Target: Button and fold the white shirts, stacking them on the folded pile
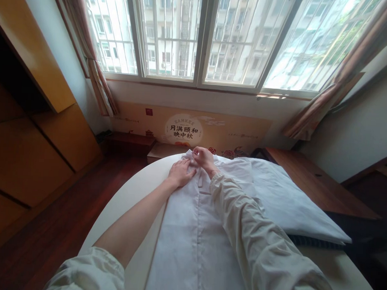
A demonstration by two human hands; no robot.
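At twelve o'clock on the pale table (127,193), a flat left hand (181,172) steadies a white garment (179,234) as the right hand (206,159) pinches its edge, ideally with light tension

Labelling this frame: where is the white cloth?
In the head view, the white cloth lies centre to right over the table, left hand and right hand touching it.

Wide windows (202,40) between pink curtains (99,85), beige lettered banner (220,127) below, brown desk (307,177) at right.
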